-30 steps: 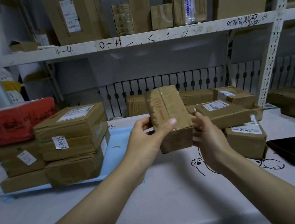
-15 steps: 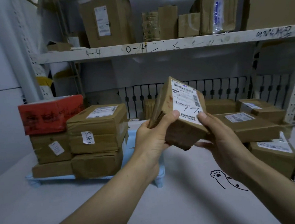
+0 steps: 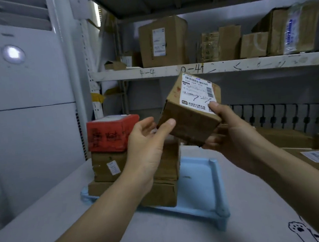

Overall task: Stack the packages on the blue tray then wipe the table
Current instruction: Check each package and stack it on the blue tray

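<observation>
A brown cardboard package with a white label is held tilted in the air above the blue tray. My right hand grips it from below, with the thumb on the label. My left hand is beside its lower left corner, fingers fairly straight, the thumb tip touching the box. On the tray's left half stands a stack: a red package on top of brown boxes. My left forearm hides part of that stack.
More labelled brown packages lie on the white-covered table at the right. A shelf with cartons runs overhead behind. A tall white air-conditioner unit stands at the left. The tray's right half is bare.
The package has tipped further, label facing me, and moved left over the tray. My left hand has loosened from a full grip to a thumb touch. The view swung left.
</observation>
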Demonstrator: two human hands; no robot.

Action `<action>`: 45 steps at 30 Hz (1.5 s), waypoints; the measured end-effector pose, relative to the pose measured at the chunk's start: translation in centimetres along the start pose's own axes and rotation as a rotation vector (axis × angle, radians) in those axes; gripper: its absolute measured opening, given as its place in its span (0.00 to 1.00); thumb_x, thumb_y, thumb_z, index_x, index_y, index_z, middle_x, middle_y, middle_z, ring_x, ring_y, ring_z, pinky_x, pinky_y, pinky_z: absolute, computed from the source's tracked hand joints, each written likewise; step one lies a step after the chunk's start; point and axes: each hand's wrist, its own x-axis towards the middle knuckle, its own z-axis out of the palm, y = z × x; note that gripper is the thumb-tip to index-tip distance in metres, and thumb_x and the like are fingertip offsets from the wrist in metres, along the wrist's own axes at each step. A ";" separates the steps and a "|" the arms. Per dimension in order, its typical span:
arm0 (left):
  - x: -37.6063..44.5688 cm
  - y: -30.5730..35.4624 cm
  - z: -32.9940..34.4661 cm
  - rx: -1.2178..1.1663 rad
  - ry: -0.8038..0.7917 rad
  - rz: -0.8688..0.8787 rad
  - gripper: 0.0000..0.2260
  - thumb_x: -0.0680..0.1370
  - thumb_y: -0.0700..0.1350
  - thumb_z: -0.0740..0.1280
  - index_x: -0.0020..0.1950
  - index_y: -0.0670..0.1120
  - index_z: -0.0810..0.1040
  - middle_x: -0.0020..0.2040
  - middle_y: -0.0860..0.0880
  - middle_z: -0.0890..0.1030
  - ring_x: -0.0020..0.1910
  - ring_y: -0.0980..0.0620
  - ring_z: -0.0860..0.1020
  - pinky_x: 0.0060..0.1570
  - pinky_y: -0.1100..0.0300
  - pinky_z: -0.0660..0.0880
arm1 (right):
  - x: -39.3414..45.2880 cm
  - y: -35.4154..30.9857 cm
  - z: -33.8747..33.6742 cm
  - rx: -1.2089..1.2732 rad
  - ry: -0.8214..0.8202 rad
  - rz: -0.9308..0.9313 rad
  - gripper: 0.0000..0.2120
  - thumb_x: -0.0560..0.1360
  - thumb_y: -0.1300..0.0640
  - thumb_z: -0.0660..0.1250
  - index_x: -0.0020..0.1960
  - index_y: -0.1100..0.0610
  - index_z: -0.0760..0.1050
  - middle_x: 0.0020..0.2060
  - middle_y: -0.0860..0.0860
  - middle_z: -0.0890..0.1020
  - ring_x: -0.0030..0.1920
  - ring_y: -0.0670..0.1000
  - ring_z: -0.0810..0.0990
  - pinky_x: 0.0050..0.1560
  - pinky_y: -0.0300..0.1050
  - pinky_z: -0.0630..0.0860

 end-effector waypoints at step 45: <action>-6.0 -9.4 16.2 0.269 -0.403 -0.213 0.05 0.77 0.39 0.70 0.52 0.45 0.81 0.51 0.45 0.82 0.49 0.48 0.80 0.56 0.49 0.78 | -6.9 5.4 -15.8 -0.398 0.507 0.143 0.07 0.80 0.57 0.64 0.50 0.59 0.79 0.43 0.53 0.79 0.39 0.50 0.77 0.38 0.44 0.75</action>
